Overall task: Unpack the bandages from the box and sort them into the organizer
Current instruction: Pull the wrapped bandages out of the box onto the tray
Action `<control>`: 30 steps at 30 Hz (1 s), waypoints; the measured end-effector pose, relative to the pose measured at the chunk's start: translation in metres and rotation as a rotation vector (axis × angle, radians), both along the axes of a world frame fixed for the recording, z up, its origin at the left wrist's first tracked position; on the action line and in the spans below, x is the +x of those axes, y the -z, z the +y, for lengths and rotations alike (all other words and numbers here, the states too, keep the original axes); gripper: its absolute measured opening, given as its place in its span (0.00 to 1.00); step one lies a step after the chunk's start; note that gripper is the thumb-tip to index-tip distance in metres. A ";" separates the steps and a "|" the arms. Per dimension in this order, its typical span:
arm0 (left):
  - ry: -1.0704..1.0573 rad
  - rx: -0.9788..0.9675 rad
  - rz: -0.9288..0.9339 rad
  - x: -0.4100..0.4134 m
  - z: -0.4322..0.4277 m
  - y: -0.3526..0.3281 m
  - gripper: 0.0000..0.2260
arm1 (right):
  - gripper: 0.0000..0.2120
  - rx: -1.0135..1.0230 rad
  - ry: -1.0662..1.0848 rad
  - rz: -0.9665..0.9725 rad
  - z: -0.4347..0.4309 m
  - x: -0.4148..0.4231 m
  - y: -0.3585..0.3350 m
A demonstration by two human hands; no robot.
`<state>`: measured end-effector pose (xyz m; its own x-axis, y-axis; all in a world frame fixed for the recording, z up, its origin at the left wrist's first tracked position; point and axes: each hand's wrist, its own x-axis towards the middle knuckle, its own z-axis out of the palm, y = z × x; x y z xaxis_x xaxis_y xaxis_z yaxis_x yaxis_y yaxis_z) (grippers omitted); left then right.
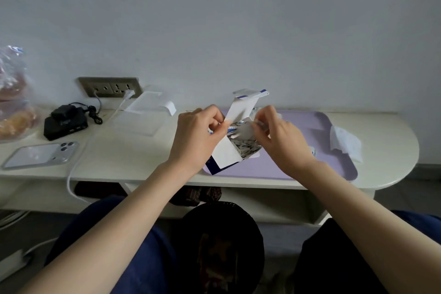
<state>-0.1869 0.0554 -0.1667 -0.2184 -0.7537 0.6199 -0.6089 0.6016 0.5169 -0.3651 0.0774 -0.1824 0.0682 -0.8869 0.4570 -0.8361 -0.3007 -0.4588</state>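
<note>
A white and blue bandage box stands tilted on the purple tray, its lid flap raised toward the wall. Wrapped bandages fill its open mouth. My left hand grips the box at its upper left edge, fingers curled on the flap. My right hand pinches a white bandage wrapper at the box opening. The clear plastic organizer lies on the table to the left of the box, its lid open against the wall.
A phone lies face down at the left, with a black charger block, cables and a wall socket behind it. A bag of bread sits far left. Crumpled white paper lies on the tray's right end.
</note>
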 end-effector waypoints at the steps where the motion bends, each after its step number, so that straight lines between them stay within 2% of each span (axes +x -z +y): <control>1: 0.000 0.013 0.000 0.000 -0.001 0.000 0.13 | 0.07 0.009 -0.026 -0.061 0.000 0.000 -0.002; 3: 0.005 0.031 0.001 0.000 -0.002 0.000 0.13 | 0.09 0.059 -0.084 -0.097 0.000 0.003 -0.009; 7: -0.012 0.020 -0.015 -0.001 -0.008 -0.004 0.13 | 0.09 0.109 -0.116 -0.035 -0.004 0.004 -0.008; 12: -0.034 0.026 -0.035 -0.002 -0.022 -0.004 0.09 | 0.10 0.030 0.034 -0.126 -0.016 -0.026 -0.013; 16: -0.095 0.014 -0.024 -0.003 -0.041 -0.001 0.09 | 0.10 0.001 0.168 -0.309 -0.029 -0.047 -0.022; 18: -0.109 0.001 -0.032 -0.006 -0.051 -0.001 0.08 | 0.12 -0.007 0.286 -0.214 -0.035 -0.058 -0.021; 20: -0.136 -0.001 -0.031 -0.006 -0.058 0.002 0.08 | 0.14 0.015 0.425 -0.003 -0.041 -0.064 -0.017; 23: -0.161 0.022 -0.004 -0.006 -0.068 0.009 0.09 | 0.15 0.017 0.465 0.186 -0.053 -0.065 -0.007; 30: -0.122 0.017 0.000 -0.010 -0.081 0.017 0.13 | 0.10 -0.050 0.377 0.246 -0.081 -0.060 0.004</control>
<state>-0.1968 -0.0255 -0.1838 -0.1243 -0.7851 0.6068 -0.6770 0.5142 0.5265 -0.4253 -0.0033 -0.1868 -0.1439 -0.8479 0.5103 -0.9738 0.0295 -0.2255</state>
